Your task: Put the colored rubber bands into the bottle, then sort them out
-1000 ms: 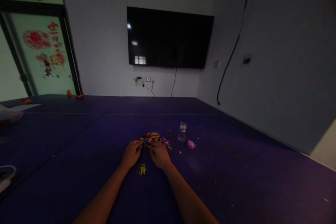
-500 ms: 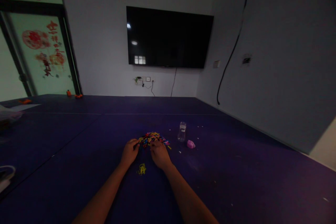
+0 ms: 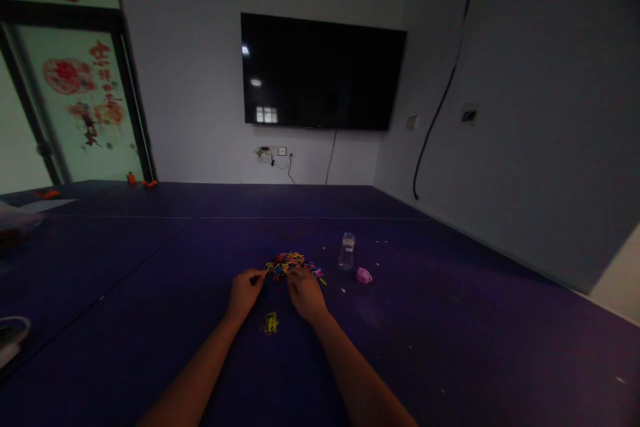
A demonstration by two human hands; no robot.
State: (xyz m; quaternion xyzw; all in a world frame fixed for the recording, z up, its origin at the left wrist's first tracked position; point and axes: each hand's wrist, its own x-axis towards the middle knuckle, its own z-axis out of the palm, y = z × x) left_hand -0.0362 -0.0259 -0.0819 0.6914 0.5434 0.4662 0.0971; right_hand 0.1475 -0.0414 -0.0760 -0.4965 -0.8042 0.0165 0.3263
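Observation:
A heap of small, thin, many-coloured bands, seemingly rubber hair ties, lies on the dark blue-purple surface. At its left edge my left hand has thumb and forefinger pinched together; a yellowish bit shows by the fingertips, too small to make out. My right hand rests at the front of the heap with curled fingers, their tips partly hidden among the bands. Nearer to me, between my forearms, sits a small separate bunch of yellow bands.
Right of the heap are a clear plastic bottle and a pink lid-like piece. Small white scraps are scattered nearby. At the left edge lie a clear bag and a pale-rimmed object. A television hangs on the far wall.
My left fingers have shifted slightly and now pinch at the heap's edge. My right hand has barely moved. The heap and the yellow bunch look much the same.

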